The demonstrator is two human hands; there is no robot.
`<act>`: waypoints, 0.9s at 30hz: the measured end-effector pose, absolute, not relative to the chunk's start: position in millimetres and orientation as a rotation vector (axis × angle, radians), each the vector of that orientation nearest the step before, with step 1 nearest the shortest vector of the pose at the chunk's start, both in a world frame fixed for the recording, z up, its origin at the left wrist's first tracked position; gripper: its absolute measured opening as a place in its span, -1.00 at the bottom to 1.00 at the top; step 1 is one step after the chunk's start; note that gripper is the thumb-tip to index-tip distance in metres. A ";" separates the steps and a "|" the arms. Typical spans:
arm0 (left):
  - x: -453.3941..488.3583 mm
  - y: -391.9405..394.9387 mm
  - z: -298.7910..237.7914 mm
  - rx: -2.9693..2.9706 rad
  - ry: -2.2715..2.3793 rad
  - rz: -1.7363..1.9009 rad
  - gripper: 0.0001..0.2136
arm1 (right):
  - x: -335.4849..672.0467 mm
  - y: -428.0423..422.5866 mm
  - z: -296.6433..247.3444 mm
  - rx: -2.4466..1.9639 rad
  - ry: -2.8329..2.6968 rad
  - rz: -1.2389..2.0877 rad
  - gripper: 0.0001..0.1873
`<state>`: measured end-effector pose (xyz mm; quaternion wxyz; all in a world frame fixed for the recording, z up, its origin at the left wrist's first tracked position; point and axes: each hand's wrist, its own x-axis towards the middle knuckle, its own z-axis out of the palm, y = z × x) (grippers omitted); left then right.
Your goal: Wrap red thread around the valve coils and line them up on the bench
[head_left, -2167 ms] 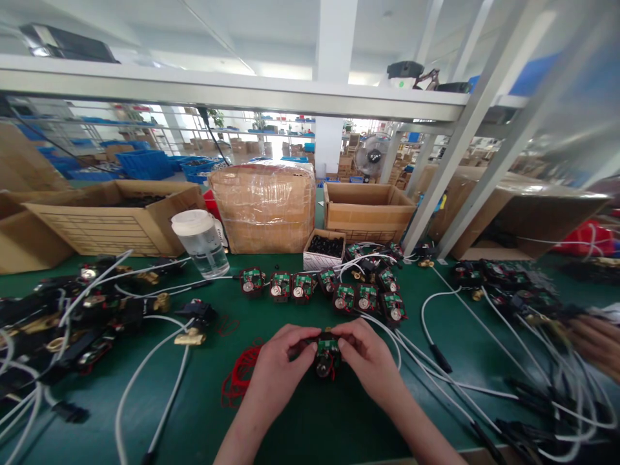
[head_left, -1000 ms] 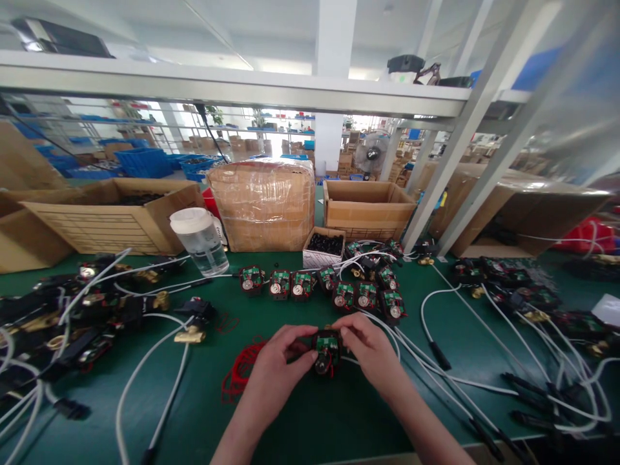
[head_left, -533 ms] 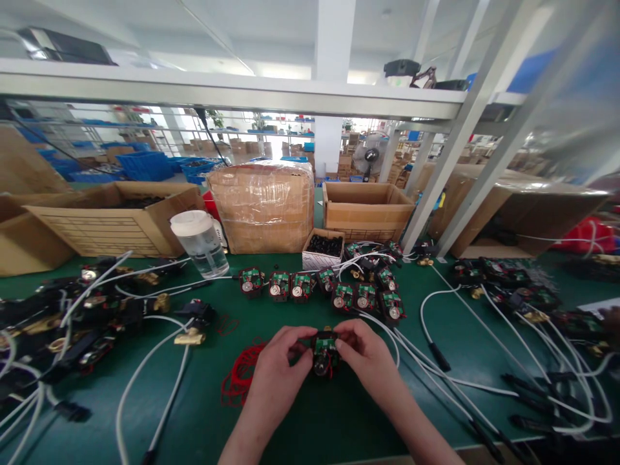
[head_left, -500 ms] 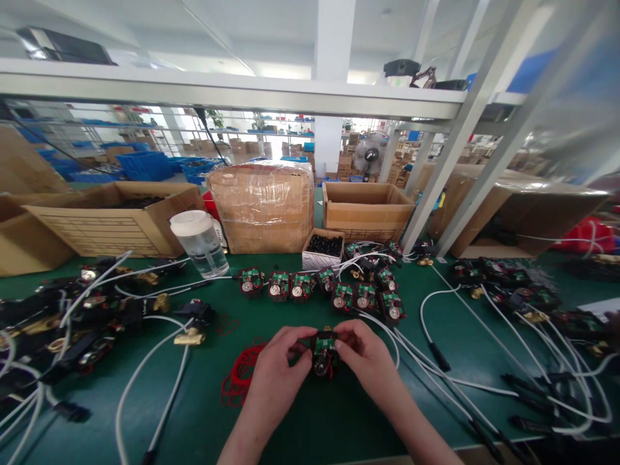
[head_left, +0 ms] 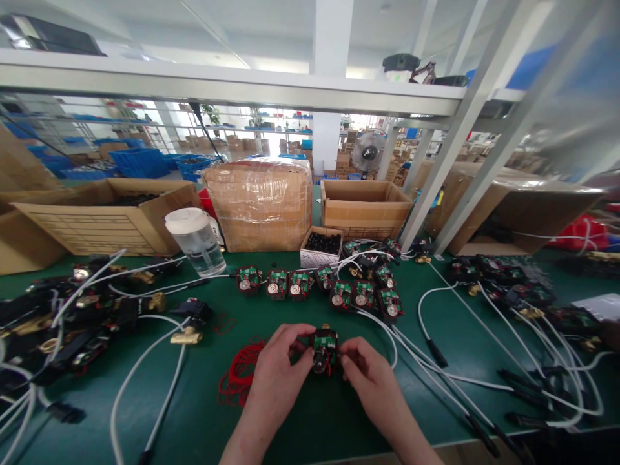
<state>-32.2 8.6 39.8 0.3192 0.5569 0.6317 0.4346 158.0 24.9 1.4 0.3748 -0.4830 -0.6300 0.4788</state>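
My left hand [head_left: 279, 368] and my right hand [head_left: 369, 378] meet over the green table [head_left: 310, 413] and pinch a small black module with a green circuit board [head_left: 323, 349] between their fingertips. Thin red wire loops out of the module. My left fingers curl round its left side, my right fingers press at its lower right. A bundle of red rings [head_left: 238, 373] lies just left of my left hand. Several similar modules [head_left: 295, 283] stand in a curved row behind my hands.
White cables [head_left: 436, 361] and black-and-brass parts [head_left: 72, 316] spread across both sides of the table. A clear jug with a white lid [head_left: 196, 240], a small box of black parts [head_left: 320, 247] and large cardboard boxes [head_left: 261, 206] stand behind. Slanted metal posts [head_left: 450, 148] rise at right.
My right hand has slid down from the module's top to its lower right side. The other person's hand seen at the far right edge is gone. The view shifted slightly.
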 end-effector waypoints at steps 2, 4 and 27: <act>-33.6 6.8 38.9 1.431 1.626 1.141 -0.71 | 156.3 20.8 0.7 -1.261 -1.610 1.243 -0.88; -35.0 2.6 35.2 1.356 1.615 1.154 -0.66 | 153.8 19.1 0.7 -1.301 -1.607 1.247 -0.89; 3.7 -25.6 -1.1 0.878 1.531 1.241 -0.53 | 145.8 16.0 8.3 -1.352 -1.319 1.542 -0.74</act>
